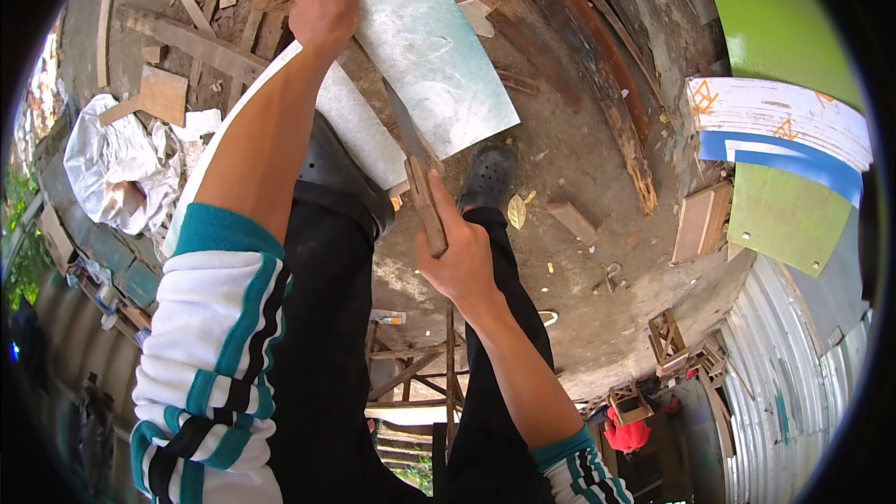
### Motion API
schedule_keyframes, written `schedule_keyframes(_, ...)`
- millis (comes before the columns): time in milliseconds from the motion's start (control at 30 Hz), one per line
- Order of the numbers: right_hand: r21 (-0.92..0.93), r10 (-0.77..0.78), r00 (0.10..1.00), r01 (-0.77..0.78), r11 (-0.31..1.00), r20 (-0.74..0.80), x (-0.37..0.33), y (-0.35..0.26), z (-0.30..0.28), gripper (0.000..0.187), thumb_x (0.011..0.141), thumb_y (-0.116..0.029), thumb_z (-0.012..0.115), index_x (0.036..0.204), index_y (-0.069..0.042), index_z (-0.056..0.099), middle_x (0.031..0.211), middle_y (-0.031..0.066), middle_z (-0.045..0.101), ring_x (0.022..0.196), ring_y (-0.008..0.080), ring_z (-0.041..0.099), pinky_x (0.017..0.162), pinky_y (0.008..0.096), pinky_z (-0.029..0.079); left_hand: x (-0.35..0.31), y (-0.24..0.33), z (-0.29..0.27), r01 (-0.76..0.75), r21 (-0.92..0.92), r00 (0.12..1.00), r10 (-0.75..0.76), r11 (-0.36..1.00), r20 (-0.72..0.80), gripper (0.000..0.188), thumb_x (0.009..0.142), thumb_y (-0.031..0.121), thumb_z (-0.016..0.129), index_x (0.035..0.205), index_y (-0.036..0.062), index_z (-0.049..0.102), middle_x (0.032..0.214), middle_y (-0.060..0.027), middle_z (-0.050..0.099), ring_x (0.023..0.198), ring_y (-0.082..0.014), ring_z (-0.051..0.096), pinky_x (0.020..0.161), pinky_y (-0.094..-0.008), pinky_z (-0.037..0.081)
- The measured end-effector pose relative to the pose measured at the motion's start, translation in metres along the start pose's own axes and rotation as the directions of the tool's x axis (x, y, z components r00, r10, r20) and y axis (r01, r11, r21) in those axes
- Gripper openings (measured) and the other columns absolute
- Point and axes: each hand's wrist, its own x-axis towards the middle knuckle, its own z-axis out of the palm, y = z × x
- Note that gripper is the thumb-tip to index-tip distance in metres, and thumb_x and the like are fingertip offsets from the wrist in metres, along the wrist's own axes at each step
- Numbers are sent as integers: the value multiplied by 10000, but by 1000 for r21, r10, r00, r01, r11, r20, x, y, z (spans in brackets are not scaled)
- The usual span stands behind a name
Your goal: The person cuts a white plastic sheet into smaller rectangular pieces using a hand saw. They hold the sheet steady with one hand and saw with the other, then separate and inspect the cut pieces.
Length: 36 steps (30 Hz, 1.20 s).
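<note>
In my right hand is the wooden handle of a handsaw. Its narrow blade slants up and away along a slit in a pale, whitish-green panel. A wide part of the panel lies right of the blade, and a narrower strip lies left of it. My left hand is closed at the panel's far edge, near the far end of the slit; its fingertips are hidden. A dark clog on my left foot rests over the strip. The other clog stands just beyond the panel's near right corner.
Wood offcuts and sawdust litter the ground at far left, beside a white plastic sack. Long dark timbers lie at the far right. Green and white sheets lean along the right side, near corrugated metal. A small block lies nearby.
</note>
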Motion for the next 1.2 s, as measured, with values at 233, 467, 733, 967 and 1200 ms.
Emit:
schedule_keyframes(233, 13, 5, 999, -4, 1000, -32, -97, -21, -40, 771, 766, -50, 654, 1502, -62, 423, 1168, 272, 667, 901, 389, 716, 782, 389, 595, -3, -6, -3, -60, 21, 998, 61, 998, -19, 717, 1009, 624, 318, 908, 66, 757, 954, -220, 718, 947, -422, 676, 847, -511, 515)
schedule_keyframes(467, 11, -54, 998, 54, 998, -37, -114, -22, -48, 770, 749, -10, 654, 1483, 9, 422, 1186, 270, 663, 905, 376, 723, 755, 385, 598, -8, -10, -4, -167, 6, 979, 167, 986, -116, 691, 1016, 588, 343, 833, 63, 753, 841, -221, 717, 847, -433, 687, 780, -509, 536)
schedule_keyframes(733, 65, -17, 999, 19, 998, -34, 24, -8, 2, 739, 794, -73, 653, 1497, -62, 427, 878, 261, 679, 693, 424, 672, 640, 469, 543, -2, -8, 4, -149, 48, 977, 154, 988, -145, 706, 1019, 587, 330, 851, 59, 768, 848, -234, 717, 863, -432, 691, 799, -500, 535)
schedule_keyframes(967, -21, -53, 998, 53, 998, -41, -124, -4, -58, 750, 741, -5, 654, 1464, 13, 455, 1222, 260, 658, 934, 370, 724, 785, 375, 589, -3, -8, 3, -127, 48, 983, 132, 991, -126, 728, 1025, 586, 311, 837, 53, 768, 836, -227, 720, 847, -418, 694, 806, -492, 531)
schedule_keyframes(1200, 31, -74, 996, 76, 997, -47, -36, 31, -19, 703, 783, 10, 597, 1472, -4, 463, 761, 199, 683, 539, 211, 650, 570, 308, 512, -6, -5, -4, -118, 89, 992, 121, 989, -33, 682, 1021, 582, 332, 918, 56, 754, 934, -235, 716, 933, -432, 675, 843, -514, 516)
